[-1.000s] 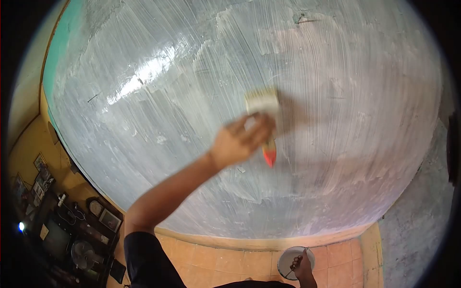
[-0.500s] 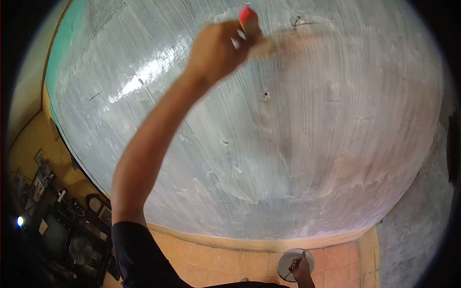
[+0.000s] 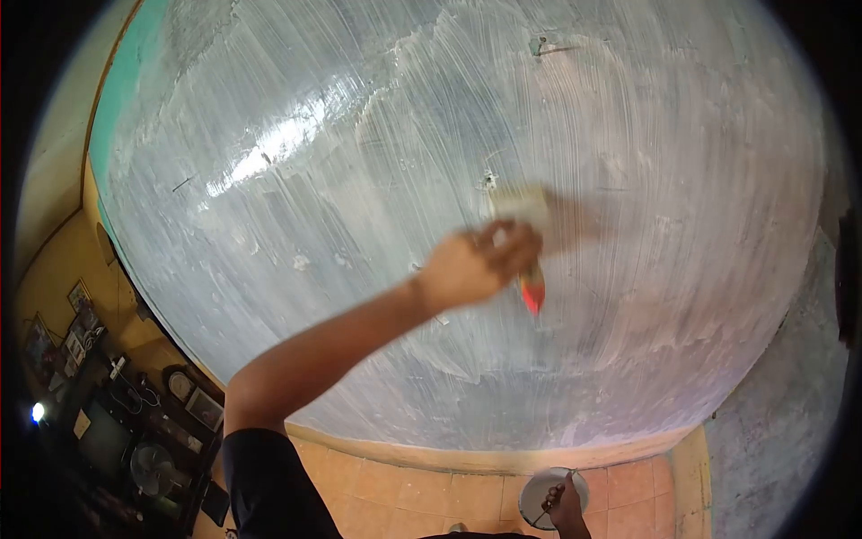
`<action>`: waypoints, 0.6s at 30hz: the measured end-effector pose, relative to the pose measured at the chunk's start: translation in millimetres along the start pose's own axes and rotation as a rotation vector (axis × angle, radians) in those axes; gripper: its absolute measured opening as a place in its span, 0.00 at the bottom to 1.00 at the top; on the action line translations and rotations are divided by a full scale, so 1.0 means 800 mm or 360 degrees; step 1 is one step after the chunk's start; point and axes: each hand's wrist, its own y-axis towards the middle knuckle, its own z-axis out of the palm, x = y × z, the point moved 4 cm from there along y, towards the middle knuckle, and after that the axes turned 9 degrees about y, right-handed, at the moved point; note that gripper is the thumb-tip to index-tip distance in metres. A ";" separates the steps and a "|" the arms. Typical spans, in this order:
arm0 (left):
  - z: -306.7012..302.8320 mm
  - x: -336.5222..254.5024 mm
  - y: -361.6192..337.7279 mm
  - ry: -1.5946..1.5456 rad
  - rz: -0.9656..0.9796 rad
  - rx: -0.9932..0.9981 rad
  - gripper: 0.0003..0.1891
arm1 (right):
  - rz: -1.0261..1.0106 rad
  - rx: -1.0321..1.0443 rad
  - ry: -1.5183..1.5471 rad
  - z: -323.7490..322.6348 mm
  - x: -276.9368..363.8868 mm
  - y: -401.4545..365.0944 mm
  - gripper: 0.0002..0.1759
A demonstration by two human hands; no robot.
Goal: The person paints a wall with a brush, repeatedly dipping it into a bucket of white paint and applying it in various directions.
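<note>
My left hand [image 3: 485, 262] reaches out in front of the wall [image 3: 377, 296] with its fingers closed round a paintbrush [image 3: 532, 292]. The brush's red-tipped handle points down and its wide pale bristle end, blurred by motion, points up against the wall. White streaky brush marks cover the grey wall surface. Low down at the bottom of the view, my right hand [image 3: 566, 505] grips the thin wire handle of a bucket [image 3: 536, 490]. Pale grey-white liquid seems to be inside the bucket, partly hidden by that hand.
Orange floor tiles [image 3: 404, 490] run along the wall's foot. At the left stand dark shelves with a fan [image 3: 154, 467], frames and cables. A small fixture [image 3: 539, 45] sticks out of the wall high up. A grey wall surface [image 3: 772, 431] lies at the right.
My left hand has swept down the wall with the paintbrush, whose handle now points down instead of up. My right hand and the bucket have hardly moved.
</note>
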 end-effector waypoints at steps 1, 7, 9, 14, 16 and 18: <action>-0.005 -0.024 -0.013 -0.0173 -0.0028 0.0100 0.14 | 0.0024 0.0043 -0.0013 -0.010 0.000 0.013 0.27; -0.007 -0.048 -0.072 -0.0887 -0.0715 0.0515 0.10 | 0.0030 -0.0053 -0.0068 0.027 0.002 -0.039 0.26; -0.010 -0.011 -0.080 -0.0921 -0.0891 0.0499 0.08 | 0.0031 -0.0063 -0.0082 0.030 0.000 -0.037 0.26; -0.046 0.129 -0.050 -0.0777 -0.1356 0.0247 0.09 | 0.0029 -0.0067 -0.0107 0.053 -0.010 -0.033 0.26; -0.068 0.181 -0.036 -0.0593 -0.1325 -0.0039 0.08 | 0.0023 -0.0078 -0.0097 0.061 -0.016 -0.028 0.25; -0.087 0.227 -0.032 -0.0266 -0.1032 -0.0447 0.06 | 0.0004 -0.0071 -0.0090 0.076 -0.023 -0.035 0.25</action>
